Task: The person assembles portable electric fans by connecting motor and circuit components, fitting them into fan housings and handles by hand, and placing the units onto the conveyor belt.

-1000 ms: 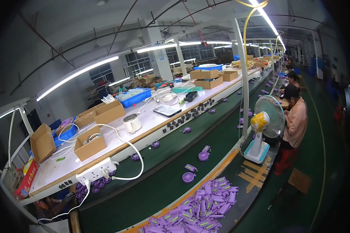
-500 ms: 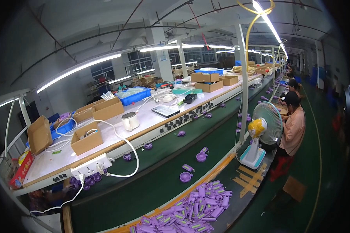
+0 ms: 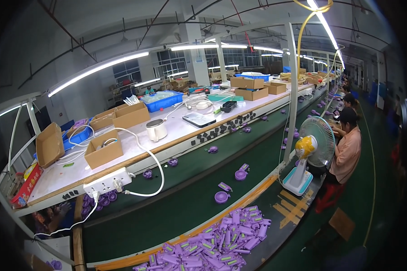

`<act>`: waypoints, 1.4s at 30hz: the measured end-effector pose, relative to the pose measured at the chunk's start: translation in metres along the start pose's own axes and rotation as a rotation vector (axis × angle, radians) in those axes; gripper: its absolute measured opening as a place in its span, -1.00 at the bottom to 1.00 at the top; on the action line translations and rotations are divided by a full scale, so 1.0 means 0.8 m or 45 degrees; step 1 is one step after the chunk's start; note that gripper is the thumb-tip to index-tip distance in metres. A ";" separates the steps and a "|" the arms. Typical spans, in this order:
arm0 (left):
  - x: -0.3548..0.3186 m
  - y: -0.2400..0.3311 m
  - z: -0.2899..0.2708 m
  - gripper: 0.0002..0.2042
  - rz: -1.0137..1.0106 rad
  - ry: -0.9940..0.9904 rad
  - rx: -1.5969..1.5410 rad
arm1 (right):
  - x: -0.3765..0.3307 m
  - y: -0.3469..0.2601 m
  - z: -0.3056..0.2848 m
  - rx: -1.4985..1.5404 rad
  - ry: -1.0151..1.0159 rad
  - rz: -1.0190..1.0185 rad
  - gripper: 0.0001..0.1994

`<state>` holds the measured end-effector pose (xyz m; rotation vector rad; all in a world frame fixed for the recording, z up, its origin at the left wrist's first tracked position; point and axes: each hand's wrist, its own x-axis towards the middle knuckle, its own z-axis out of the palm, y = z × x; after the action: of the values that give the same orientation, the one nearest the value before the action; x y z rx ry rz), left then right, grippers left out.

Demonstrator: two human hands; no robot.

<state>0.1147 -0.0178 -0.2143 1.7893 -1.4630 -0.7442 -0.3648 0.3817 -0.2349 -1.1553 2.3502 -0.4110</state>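
Neither of my hands shows in the head view. At the near edge lies a heap of purple plastic handle parts [image 3: 212,241] with green-yellow strips, on a dark worktop [image 3: 269,235]. Just beyond it, on the green conveyor belt [image 3: 176,217], rest a round purple fan head [image 3: 221,197] and a purple handle piece [image 3: 224,186]. Another round purple piece [image 3: 240,175] sits farther along, with a handle piece beside it. More purple fan units [image 3: 172,161] are spread along the far strip of belt.
A standing fan [image 3: 309,149] with a yellow hub occupies the worktop at right, beside a metal post [image 3: 292,99]. A co-worker in a pink shirt [image 3: 347,147] sits beyond it. The raised shelf carries a power strip [image 3: 107,181], a mug [image 3: 156,130] and cardboard boxes [image 3: 104,149].
The view has turned slightly, so the scene sits a little farther right and more shows at lower left. The two nearest purple pairs on the belt have shifted slightly up and right in the picture.
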 end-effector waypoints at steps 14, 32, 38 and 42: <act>-0.115 0.297 0.021 -0.65 0.704 -0.890 0.308 | 0.079 -0.244 -0.106 1.482 -0.080 0.114 -0.66; -0.209 0.336 0.110 -0.75 0.898 -1.144 0.099 | 0.077 -0.350 -0.121 1.234 -0.128 -0.386 -0.47; -0.217 0.324 0.120 -0.75 0.964 -1.200 0.089 | 0.069 -0.339 -0.116 1.221 -0.208 -0.309 -0.51; -0.220 0.355 0.093 -0.74 0.871 -1.110 0.256 | 0.067 -0.339 -0.135 1.255 -0.439 -0.283 -0.60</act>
<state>-0.1435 0.1089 -0.0288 0.9379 -2.5969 -1.0746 -0.2740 0.1826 -0.0342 -0.8716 1.3948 -1.1674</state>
